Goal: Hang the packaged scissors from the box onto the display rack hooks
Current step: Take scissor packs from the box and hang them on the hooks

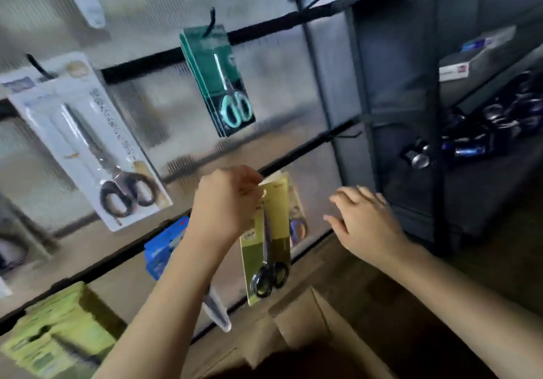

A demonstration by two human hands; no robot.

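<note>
My left hand [226, 205] pinches the top of a yellow-green carded pack of black-handled scissors [269, 249], which hangs down in front of the rack's lower black bar [299, 151]. Another pack with purple handles [298, 226] shows just behind it. My right hand [364, 220] hovers to the right with relaxed fingers, holding nothing. The open cardboard box [302, 320] sits below both hands. A bare hook [345, 135] sticks out of the bar up and to the right.
On upper hooks hang a teal scissors pack [219, 82] and a white pack of large scissors [94, 143]. A blue pack [164, 246] and a green stack [55, 328] lie lower left. A dark shelf unit [426, 114] holding tape rolls stands at right.
</note>
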